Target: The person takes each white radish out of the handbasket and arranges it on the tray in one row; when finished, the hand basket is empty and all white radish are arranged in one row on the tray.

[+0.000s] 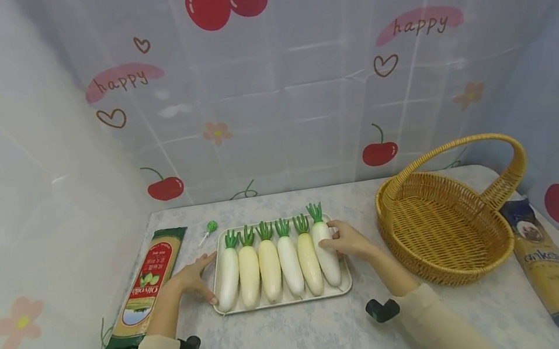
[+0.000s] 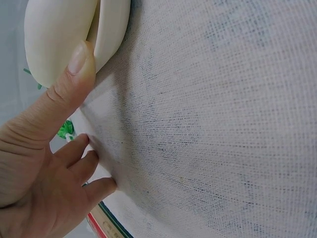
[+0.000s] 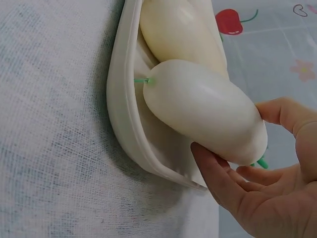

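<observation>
Several toy white radishes (image 1: 270, 270) with green tops lie side by side in a white tray (image 1: 349, 283). With thumb and fingers my right hand (image 1: 349, 241) grips the rightmost radish (image 1: 329, 262) near its leafy end. The right wrist view shows this radish (image 3: 203, 109) tilted between thumb and fingers, its rounded tip over the inside of the tray. At the tray's left end is my left hand (image 1: 192, 277), fingers spread. Its thumb (image 2: 81, 67) rests against the tray's rim beside a radish (image 2: 54, 39), while the other fingertips (image 2: 106, 184) reach down to the tablecloth.
A green lollipop (image 1: 207, 231) lies behind the tray's left corner. To the left is a green-ended pasta packet (image 1: 148, 286), partly behind my left forearm. A handled wicker basket (image 1: 451, 270) stands at the right, beside another yellow and blue packet (image 1: 557, 267). A printed curtain (image 1: 271, 110) hangs behind.
</observation>
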Motion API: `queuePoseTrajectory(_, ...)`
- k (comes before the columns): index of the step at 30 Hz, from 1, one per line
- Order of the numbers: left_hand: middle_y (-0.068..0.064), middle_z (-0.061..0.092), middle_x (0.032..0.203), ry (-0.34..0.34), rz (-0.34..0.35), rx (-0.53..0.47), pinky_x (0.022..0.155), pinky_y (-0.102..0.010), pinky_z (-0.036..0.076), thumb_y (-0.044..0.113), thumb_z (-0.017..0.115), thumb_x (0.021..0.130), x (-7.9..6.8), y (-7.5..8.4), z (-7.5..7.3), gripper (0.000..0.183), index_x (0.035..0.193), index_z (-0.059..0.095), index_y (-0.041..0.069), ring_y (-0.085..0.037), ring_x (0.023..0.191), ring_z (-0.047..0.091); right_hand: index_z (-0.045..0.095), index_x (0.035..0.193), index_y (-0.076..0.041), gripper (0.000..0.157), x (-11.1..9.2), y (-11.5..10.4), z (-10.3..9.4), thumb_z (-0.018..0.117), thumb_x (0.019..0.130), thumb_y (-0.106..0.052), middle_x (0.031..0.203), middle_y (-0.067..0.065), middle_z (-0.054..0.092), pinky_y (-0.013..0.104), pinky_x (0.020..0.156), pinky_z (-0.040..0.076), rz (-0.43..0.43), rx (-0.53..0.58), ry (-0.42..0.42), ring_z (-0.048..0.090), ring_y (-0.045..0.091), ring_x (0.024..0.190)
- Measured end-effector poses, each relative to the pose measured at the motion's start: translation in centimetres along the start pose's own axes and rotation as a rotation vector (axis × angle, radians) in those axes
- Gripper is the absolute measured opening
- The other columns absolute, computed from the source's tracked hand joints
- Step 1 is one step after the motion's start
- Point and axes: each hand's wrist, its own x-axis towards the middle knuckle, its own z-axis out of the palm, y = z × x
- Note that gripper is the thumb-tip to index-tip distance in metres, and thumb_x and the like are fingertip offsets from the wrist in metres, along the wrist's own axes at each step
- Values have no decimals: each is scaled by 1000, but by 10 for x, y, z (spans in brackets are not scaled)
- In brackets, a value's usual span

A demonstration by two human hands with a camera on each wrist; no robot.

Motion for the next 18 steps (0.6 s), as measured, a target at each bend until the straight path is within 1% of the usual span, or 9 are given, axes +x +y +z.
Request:
queuePoseTrajectory(5,-30,15,151,3,10,3,106,-66,16,17,92,53,-2,1,-1,118,148,24,3,-52,136,11,30,138,13,67,1,4,1,63,88,-19,86,16,56,34,61,52,3,-7,-7,55,19,65)
queuePoseTrajectory(9,-31,15,150,5,14,10,106,-66,18,17,92,53,-1,0,-1,118,148,24,3,-53,135,13,31,137,13,68,-1,5,3,63,88,-20,90,18,58,34,64,53,10,-23,7,57,19,69)
queuePoseTrajectory(13,-32,15,150,9,15,17,105,-66,20,17,92,52,0,-2,1,118,148,25,2,-54,134,16,31,138,13,69,-5,3,4,64,87,-21,94,20,59,35,66,53,26,-64,32,59,20,72)
queuePoseTrajectory(18,-32,15,150,9,14,16,105,-66,21,18,92,52,1,-2,1,118,148,24,2,-55,134,16,34,137,12,69,-5,2,5,64,87,-24,98,22,60,33,64,52,31,-131,59,61,23,73)
